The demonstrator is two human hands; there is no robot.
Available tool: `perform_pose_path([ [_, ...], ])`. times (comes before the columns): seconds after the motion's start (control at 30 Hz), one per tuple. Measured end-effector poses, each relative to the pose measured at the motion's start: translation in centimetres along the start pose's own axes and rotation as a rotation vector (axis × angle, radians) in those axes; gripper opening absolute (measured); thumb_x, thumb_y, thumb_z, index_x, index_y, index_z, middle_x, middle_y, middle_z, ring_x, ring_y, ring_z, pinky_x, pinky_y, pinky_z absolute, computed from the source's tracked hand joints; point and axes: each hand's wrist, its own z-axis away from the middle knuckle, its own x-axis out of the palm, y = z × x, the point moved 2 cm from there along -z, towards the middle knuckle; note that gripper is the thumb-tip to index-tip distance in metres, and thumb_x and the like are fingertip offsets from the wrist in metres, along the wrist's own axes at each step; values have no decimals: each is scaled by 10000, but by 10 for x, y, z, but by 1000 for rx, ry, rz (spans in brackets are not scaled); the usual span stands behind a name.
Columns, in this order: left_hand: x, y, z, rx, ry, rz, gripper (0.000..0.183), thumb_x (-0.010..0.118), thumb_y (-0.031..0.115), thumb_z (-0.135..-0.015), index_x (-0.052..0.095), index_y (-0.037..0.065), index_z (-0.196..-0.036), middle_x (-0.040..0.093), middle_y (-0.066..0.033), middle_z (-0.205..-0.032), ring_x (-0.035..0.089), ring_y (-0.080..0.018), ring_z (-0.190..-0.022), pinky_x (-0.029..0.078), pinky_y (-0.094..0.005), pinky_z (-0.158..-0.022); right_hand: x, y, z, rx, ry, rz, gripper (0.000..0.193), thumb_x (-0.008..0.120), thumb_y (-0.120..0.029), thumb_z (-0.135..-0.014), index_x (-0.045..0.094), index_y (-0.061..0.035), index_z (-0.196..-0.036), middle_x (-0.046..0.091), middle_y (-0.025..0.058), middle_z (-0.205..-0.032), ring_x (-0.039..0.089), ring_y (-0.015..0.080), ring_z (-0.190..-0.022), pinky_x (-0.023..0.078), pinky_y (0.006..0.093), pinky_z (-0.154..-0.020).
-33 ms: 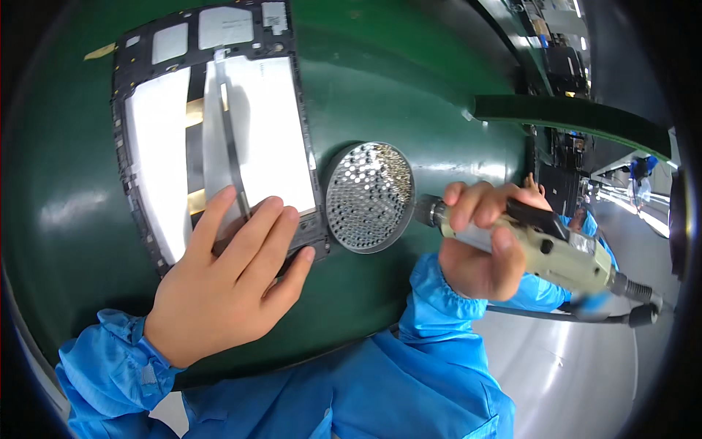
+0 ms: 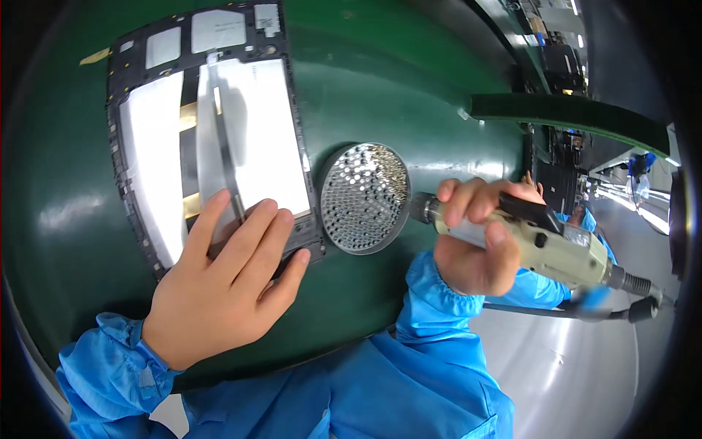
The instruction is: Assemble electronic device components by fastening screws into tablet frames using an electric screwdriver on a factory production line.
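Note:
My left hand [image 2: 223, 293] lies with its fingers spread over the lower end of an opened tablet [image 2: 189, 157]. The tablet has a black frame, large silver-white battery packs and a dark flat cable running lengthwise; my fingertips hide part of its lower end. To its right sits a round metal screw dish [image 2: 365, 197], its perforated face dotted with small screws, gold-coloured ones along the upper right. My right hand [image 2: 475, 234] is wrapped around a beige electric screwdriver [image 2: 559, 252] with a black lever. The driver's nose points left, just beside the dish's right rim; its bit is hard to make out.
A green work surface [image 2: 409, 73] lies under everything, with a green curved bar [image 2: 570, 113] at the right. The driver's dark cable [image 2: 556, 313] trails below it. Yellowish tape [image 2: 95, 56] sticks near the tablet's upper left corner. Another person's blue sleeve and hand show at far right.
The tablet, dish, both hands and screwdriver all appear slightly further left in the picture. My grip on the screwdriver and my left hand's place on the tablet look the same.

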Motion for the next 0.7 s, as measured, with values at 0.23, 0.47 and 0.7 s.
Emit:
perform_pose_path([
  [0.23, 0, 1, 2, -1, -54, -37, 311, 702, 106, -795, 666, 158, -1100, 575, -183, -1255, 524, -336, -1233, 396, -588, -1040, -1, 16, -5, -7, -31, 9, 431, 653, -70, -826, 460, -17, -1208, 564, 116, -785, 581, 246, -667, 503, 472, -714],
  [0.47, -2, 2, -1, -25, -76, -8, 322, 726, 108, -799, 658, 166, -1108, 576, -176, -1264, 511, -337, -1251, 399, -589, -1043, -2, 19, -6, 25, -11, -11, 425, 638, -47, -830, 448, -18, -1209, 554, 113, -782, 575, 243, -668, 505, 466, -721],
  [0.7, 1, 0, -2, -28, -77, 10, 323, 728, 112, -805, 651, 175, -1112, 578, -169, -1270, 508, -333, -1255, 397, -580, -1051, -1, 25, -6, 49, -15, 12, 410, 631, -37, -831, 447, -20, -1196, 550, 112, -767, 574, 243, -662, 504, 457, -715],
])
